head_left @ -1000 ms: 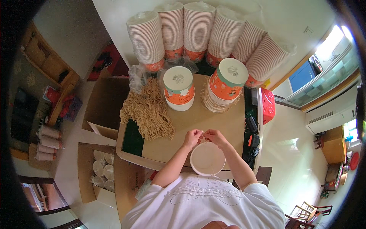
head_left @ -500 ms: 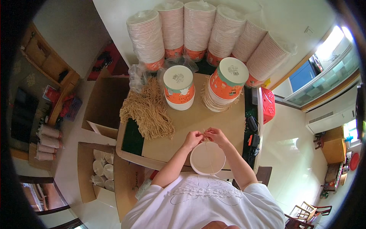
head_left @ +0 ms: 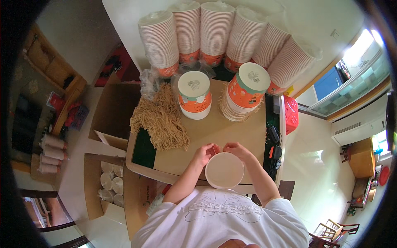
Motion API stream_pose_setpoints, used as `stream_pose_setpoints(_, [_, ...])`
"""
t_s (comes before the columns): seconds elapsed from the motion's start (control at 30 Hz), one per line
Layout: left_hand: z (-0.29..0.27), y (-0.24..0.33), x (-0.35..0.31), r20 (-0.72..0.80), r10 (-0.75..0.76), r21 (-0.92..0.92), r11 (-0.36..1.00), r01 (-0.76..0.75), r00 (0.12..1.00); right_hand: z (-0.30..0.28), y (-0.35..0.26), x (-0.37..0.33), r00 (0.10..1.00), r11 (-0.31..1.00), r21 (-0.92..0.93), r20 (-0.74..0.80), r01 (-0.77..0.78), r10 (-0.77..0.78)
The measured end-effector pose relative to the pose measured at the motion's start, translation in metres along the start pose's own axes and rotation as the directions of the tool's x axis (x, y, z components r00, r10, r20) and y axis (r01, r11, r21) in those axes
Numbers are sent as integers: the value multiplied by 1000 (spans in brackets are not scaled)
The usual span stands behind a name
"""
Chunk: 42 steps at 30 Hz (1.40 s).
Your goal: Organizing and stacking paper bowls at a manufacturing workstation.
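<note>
**Both hands at the far rim of a white lidded bowl**

The round white paper bowl with its flat pale lid (head_left: 224,170) sat at the near edge of the cardboard-covered table (head_left: 231,132), directly in front of the person. The left hand (head_left: 205,153) and the right hand (head_left: 235,150) met at the bowl's far rim, fingers curled and pinched close together on the lid's edge; neither was spread open, and whether some small thing was pinched between the fingertips was too fine to tell. Against the views a second and half a second earlier, hardly anything had changed: the hands were at the same spot on the rim and the bowl had not shifted, so the work there looked to be a slow, fiddly bit of handling in one place.

Farther out on the table stood an orange-and-white printed paper bowl stack capped with a white lid (head_left: 194,96), and to its right a tilted taller stack of like bowls with an orange-and-teal one on top (head_left: 245,90). A loose heap of tan dried noodle-like strands (head_left: 161,120) lay on the left part of the table. Along the wall behind stood tall columns of nested white paper bowls in clear wrap (head_left: 215,31). On the floor to the left, an open cardboard box (head_left: 108,182) held several pale round lidded containers.
</note>
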State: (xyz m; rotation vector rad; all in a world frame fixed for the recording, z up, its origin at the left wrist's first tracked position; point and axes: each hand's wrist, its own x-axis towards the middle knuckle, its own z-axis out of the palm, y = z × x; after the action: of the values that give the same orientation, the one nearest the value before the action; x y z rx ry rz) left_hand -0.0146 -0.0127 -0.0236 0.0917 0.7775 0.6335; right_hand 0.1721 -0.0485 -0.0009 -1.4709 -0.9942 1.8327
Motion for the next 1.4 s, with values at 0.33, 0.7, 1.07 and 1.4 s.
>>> stream_pose_setpoints(0.33, [-9,-5,10,79,146,661,733,-161,986,6,4,-3,999,1000,-11,-19,-29,29])
stream_pose_setpoints(0.7, [-13,-14,28,189,456,805,435,-404,869,18,-11,3,993,969,-241,-118,-57,29])
stream_pose_setpoints(1.07, [-20,-20,42,227,495,839,337,-427,839,12,-1,12,993,986,-163,-115,-24,5])
stream_pose_setpoints(1.4, [-15,-13,33,193,570,908,205,-366,799,8,-12,3,999,953,-302,34,-14,25])
